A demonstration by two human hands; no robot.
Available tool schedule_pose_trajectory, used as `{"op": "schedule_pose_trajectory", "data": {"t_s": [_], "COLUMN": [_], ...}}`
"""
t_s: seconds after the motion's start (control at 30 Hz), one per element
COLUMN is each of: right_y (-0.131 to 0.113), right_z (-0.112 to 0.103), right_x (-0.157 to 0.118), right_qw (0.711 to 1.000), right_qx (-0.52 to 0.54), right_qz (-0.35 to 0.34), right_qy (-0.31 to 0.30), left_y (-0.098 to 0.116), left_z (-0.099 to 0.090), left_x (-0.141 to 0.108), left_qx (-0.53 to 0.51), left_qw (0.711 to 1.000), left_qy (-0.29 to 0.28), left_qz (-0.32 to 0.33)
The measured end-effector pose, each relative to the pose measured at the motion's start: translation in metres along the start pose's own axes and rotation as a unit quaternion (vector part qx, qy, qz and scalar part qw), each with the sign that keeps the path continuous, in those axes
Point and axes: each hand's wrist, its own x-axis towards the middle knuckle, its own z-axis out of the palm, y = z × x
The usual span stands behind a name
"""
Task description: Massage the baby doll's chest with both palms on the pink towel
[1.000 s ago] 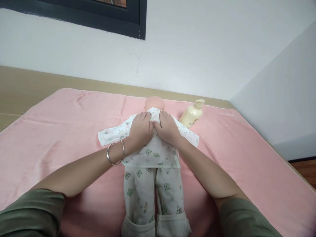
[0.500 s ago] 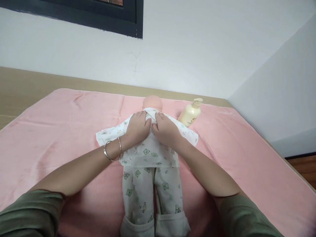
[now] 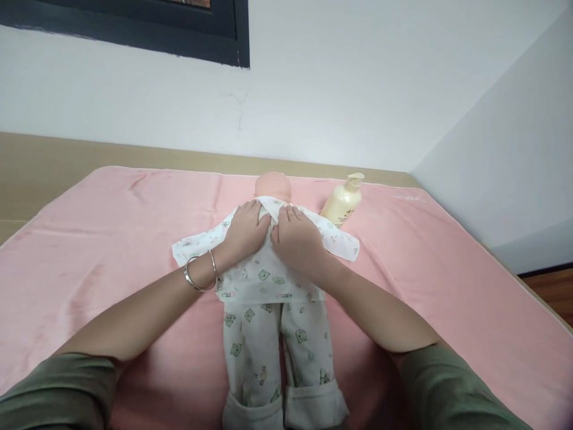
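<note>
A baby doll [image 3: 273, 186] lies stretched out on a pink blanket, its smooth head at the far end. It wears a white printed shirt [image 3: 273, 279] with the sleeves spread to both sides, and matching trousers [image 3: 255, 352] with turned-up cuffs. My left hand [image 3: 248, 230], with silver bangles at the wrist, rests flat on the upper part of the shirt. Beside it my right hand [image 3: 299, 240] lies on the shirt too, fingers extended towards the doll's head. Both thumbs point inwards, a small gap between them. The doll's face is not visible.
Right of the doll's head, a cream pump bottle [image 3: 342, 203] stands tilted on the pink blanket [image 3: 134, 239]. Behind the blanket runs a wooden edge [image 3: 179, 158] against a white wall [image 3: 335, 89]. A dark window frame [image 3: 179, 45] is set in the wall.
My right hand's thumb has drawn slightly left, and its fingers lie flatter on the shirt. Otherwise the hands stay on the doll; the view has shifted slightly.
</note>
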Motion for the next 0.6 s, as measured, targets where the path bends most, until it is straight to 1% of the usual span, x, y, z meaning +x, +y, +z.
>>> {"op": "schedule_pose_trajectory", "data": {"t_s": [0.07,0.2,0.27,0.3,0.37,0.43,0.47,0.53,0.6], "right_y": [0.007,0.028,0.03,0.028,0.019,0.008,0.003,-0.001,0.003], "right_z": [0.0,0.001,0.001,0.001,0.001,0.0,0.0,-0.002,-0.005], "right_x": [0.007,0.027,0.029,0.026,0.017,0.005,0.001,-0.002,0.003], "right_qw": [0.999,0.991,0.991,0.994,0.998,1.0,1.0,1.0,0.999], "right_qx": [0.027,0.096,0.093,0.08,0.044,0.016,0.009,0.011,0.041], "right_qz": [0.021,0.077,0.075,0.066,0.025,-0.014,-0.023,-0.022,-0.004], "right_qy": [-0.01,-0.05,-0.053,-0.047,-0.031,-0.01,-0.002,0.002,-0.019], "left_y": [0.003,0.018,0.022,0.021,0.015,0.004,-0.001,-0.009,-0.009], "left_z": [0.001,0.005,0.005,0.005,0.004,0.002,0.001,0.001,0.002], "left_x": [-0.004,-0.027,-0.032,-0.032,-0.023,-0.009,-0.003,0.006,0.005], "left_qx": [0.014,0.041,0.026,0.014,-0.015,-0.062,-0.09,-0.133,-0.125], "left_qw": [1.0,0.994,0.992,0.993,0.997,0.998,0.996,0.99,0.99], "left_qy": [0.011,0.049,0.059,0.054,0.026,0.001,0.004,0.028,0.038], "left_qz": [0.011,0.09,0.107,0.105,0.076,0.031,0.004,-0.037,-0.045]}}
